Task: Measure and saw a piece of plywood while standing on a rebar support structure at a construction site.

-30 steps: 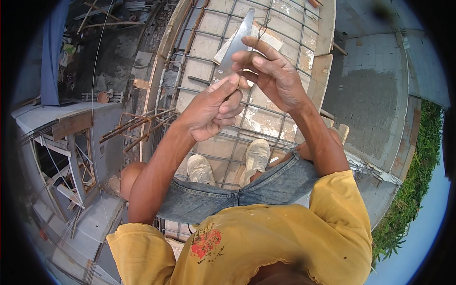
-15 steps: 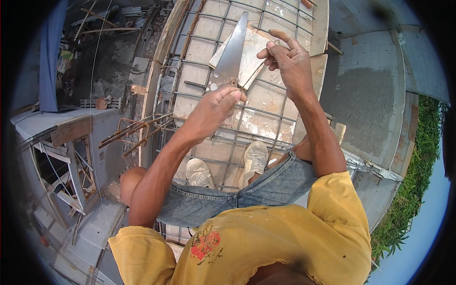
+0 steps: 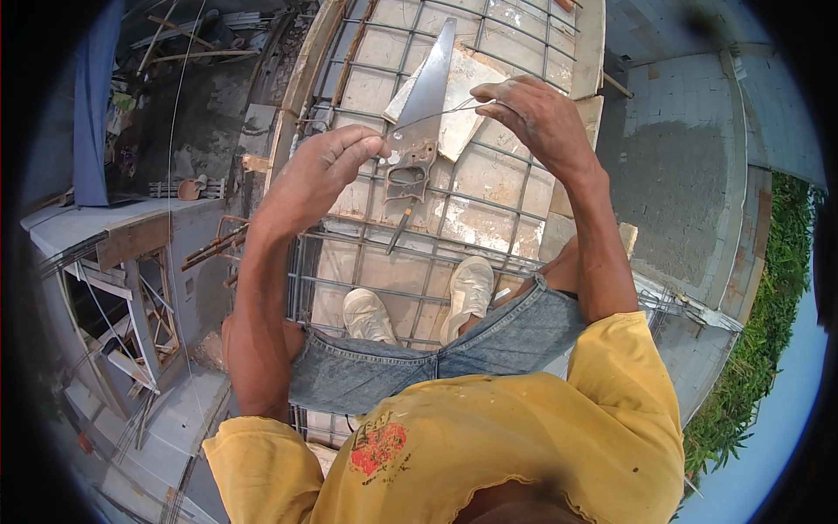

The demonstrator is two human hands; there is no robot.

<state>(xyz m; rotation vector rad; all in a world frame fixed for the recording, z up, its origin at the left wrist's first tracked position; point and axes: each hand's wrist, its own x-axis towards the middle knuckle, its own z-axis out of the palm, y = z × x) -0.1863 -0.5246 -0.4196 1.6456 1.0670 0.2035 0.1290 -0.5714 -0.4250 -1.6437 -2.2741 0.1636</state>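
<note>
Visibly thin and dark, a wire (image 3: 425, 119) bows in a shallow curve between the person's two hands, crossing above the blade of a saw (image 3: 427, 92). That saw has a smooth grey metal blade, tapering toward its far end, and a worn brown handle with a looped opening. Part of the blade overlaps a flat, pale scrap of board (image 3: 463, 127) with rough, stained edges. Just below the handle sits a slim dark stick (image 3: 399, 230) with an orange end. Beneath them spreads a grid of steel bars (image 3: 515, 211) over tan boards (image 3: 493, 179), which are blotched with white, chalky patches. Two pale, scuffed shoes (image 3: 472, 293) stand near the lower part of the grid.

The left hand (image 3: 325, 170), dusty over the knuckles, has its thumb and fingers pinched together at the tips, closed on one end of the wire just left of the saw. The right hand (image 3: 548, 122) is bent at the wrist over the board scrap; its thumb and forefinger are slightly parted, with the wire's other end at their tips. How firmly they press on it cannot be told.
</note>
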